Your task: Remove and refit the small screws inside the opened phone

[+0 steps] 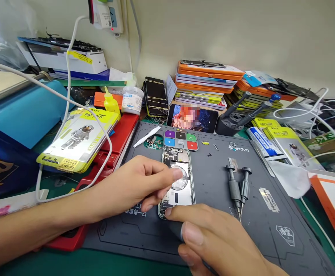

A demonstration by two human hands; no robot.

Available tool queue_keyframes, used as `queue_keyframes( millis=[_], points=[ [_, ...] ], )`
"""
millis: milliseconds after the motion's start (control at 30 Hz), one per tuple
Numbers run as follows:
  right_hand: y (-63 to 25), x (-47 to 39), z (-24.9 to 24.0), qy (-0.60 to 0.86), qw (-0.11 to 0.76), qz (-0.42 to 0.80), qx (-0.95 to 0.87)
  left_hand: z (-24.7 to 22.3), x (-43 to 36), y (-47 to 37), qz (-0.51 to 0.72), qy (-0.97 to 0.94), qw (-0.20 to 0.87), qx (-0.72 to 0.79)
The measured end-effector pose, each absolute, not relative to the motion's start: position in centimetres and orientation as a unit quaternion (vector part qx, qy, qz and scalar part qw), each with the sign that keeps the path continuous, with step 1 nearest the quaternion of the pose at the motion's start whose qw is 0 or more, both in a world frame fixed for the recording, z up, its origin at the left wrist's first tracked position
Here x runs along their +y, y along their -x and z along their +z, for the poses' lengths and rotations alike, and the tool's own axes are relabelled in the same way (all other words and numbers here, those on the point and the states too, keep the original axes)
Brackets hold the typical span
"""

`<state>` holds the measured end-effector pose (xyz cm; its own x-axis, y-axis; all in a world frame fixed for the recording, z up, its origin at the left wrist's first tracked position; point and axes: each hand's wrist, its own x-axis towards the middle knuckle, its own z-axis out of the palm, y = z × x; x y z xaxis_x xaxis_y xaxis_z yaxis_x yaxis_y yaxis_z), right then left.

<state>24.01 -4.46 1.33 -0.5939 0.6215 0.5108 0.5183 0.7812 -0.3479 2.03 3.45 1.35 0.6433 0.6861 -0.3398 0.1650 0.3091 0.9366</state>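
Note:
An opened phone (187, 188) lies on the dark work mat (213, 214), its inner parts and a round coil showing. My left hand (144, 184) is over the phone's left side, thumb and index finger pinched together above the coil; whatever is between them cannot be made out. At the phone's lower end is my right hand (213, 234), its index fingertip against or just above the bottom edge. Between that hand's thumb and fingers sits a dark tool (175, 230), mostly hidden, its kind unclear. The phone's lower left part is partly covered by my fingers.
Two screwdrivers (234, 188) and a blade (269, 200) lie on the right. A white pry tool (147, 137), a coloured magnetic pad (181, 135) and a propped phone (192, 118) are beyond. Battery packs (79, 136) and a white cable (110, 147) flank the left.

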Motion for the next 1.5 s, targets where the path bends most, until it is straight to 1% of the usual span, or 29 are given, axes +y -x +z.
queue_keyframes(
  millis=[233, 400, 767, 1100, 1333, 1500],
  points=[
    [-24.12, -4.50, 0.99, 0.325, 0.321, 0.099, -0.884, 1.46, 3.53, -2.50, 0.192, -0.555, 0.707, 0.393],
    [-24.13, -4.47, 0.91, 0.325, 0.333, 0.112, -0.878, 1.92, 3.55, -2.69, 0.243, -0.543, 0.685, 0.421],
    [-23.82, -4.48, 1.01, 0.331, 0.336, 0.114, -0.874, 1.08, 3.62, -2.63, 0.288, -0.494, 0.717, 0.399],
    [-23.76, -4.48, 0.92, 0.332, 0.333, 0.117, -0.875, 1.31, 3.50, -2.44, 0.277, -0.501, 0.707, 0.415],
    [-23.97, -4.51, 1.23, 0.330, 0.322, 0.102, -0.881, 1.17, 3.69, -2.33, 0.254, -0.516, 0.732, 0.366],
    [-23.91, -4.44, 1.26, 0.329, 0.321, 0.105, -0.882, 1.18, 3.48, -2.44, 0.252, -0.531, 0.722, 0.364]
  ],
)
